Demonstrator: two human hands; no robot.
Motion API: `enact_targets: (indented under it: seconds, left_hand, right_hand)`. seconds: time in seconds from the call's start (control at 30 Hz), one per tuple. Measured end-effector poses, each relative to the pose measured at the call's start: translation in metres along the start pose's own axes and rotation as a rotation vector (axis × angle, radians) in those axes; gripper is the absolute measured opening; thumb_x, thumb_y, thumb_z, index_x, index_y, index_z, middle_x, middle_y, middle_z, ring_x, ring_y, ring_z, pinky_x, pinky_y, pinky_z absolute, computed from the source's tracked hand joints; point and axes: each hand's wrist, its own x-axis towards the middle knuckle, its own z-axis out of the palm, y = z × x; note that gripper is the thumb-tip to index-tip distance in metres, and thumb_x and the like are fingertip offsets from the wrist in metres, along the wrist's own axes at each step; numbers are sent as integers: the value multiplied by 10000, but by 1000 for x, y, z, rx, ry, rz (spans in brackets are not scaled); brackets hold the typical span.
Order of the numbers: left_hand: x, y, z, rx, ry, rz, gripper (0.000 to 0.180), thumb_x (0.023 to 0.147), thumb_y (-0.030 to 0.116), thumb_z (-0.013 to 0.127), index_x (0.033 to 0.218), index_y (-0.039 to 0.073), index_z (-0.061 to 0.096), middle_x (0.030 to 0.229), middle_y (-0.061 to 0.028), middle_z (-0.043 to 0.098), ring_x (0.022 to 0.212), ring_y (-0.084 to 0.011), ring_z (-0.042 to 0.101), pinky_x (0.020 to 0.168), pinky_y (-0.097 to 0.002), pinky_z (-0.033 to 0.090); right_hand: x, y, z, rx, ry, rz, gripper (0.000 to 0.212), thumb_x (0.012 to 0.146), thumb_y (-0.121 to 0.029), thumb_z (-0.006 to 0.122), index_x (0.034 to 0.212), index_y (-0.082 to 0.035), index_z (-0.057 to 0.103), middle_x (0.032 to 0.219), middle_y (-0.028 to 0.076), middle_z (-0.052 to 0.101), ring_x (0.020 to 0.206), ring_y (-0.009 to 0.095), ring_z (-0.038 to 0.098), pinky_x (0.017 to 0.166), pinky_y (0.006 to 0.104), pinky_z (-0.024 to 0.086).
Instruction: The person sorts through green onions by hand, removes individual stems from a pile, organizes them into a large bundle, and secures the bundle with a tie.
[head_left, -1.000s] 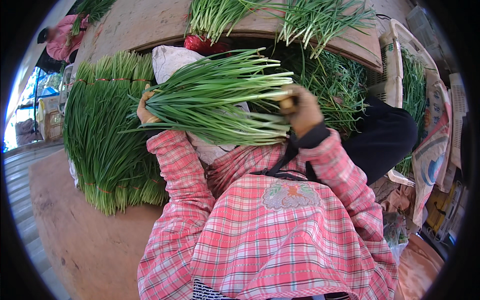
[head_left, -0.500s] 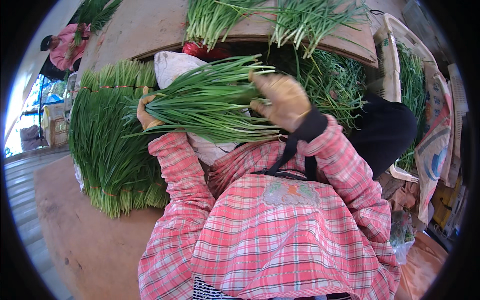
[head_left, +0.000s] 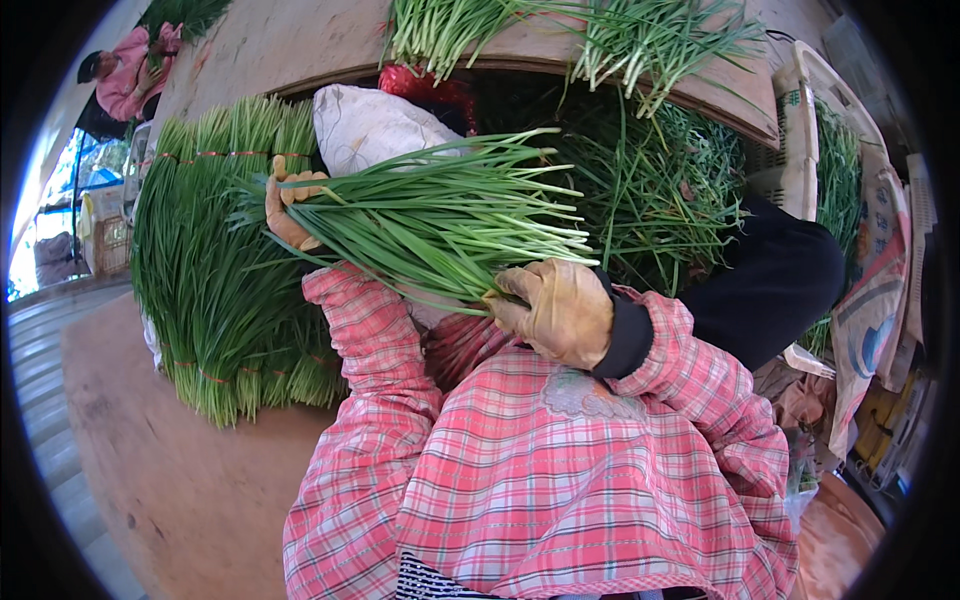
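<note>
Right gloved hand [head_left: 562, 312]: fingers pinching stalks at the near edge. Left gloved hand [head_left: 284, 212]: fingers curled around the leaf end. Garlic-chive bunch [head_left: 450, 215]: held wearer-side of white sack [head_left: 370, 130], partly covering it. Risks: loose left grip, stalks slipping; hard tug, leaves tearing. Printed sack [head_left: 868, 300]: far right of white sack; characters, blue emblem.

Across the top of the frame the counter [head_left: 310, 40] is bare matt wood with a rough edge, while the lower-left board [head_left: 200, 490] looks smoother but equally dull. The central leaf bundle [head_left: 440, 210] has smooth, faintly glossy blades; below it, the plaid garment [head_left: 560, 480] is soft matt cloth. Upper centre shows a crinkled, fabric-like white sack [head_left: 370, 125], upper right a hard plastic crate [head_left: 800, 115].
</note>
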Motion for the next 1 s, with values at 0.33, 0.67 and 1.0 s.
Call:
enact_targets:
  seconds: [0.33, 0.67, 1.0]
  left_hand:
    - [-15, -12, 58, 21, -325, 184, 218, 935, 177, 397, 926, 7, 533, 510, 61, 351, 506, -77, 307, 552, -249, 303]
    - [-21, -12, 69, 104, -366, 146, 187, 918, 214, 428, 850, 68, 524, 510, 70, 357, 577, -84, 351, 587, -258, 319]
    - [-22, -21, 70, 168, -185, 144, 198, 909, 230, 467, 868, 53, 544, 548, 65, 340, 560, -87, 309, 547, -248, 281]
  right_hand:
    - [59, 16, 8, -65, 85, 178, 290, 721, -157, 634, 987, -49, 593, 912, 143, 593, 776, 326, 576, 637, 394, 473]
    - [103, 23, 28, 594, 116, 433, 166, 764, -117, 659, 893, -22, 618, 800, 94, 595, 737, 192, 577, 677, 299, 467]
    - [97, 28, 3, 1083, 409, 755, 66, 824, -15, 593, 865, 35, 580, 713, 34, 595, 653, 96, 543, 631, 223, 457]
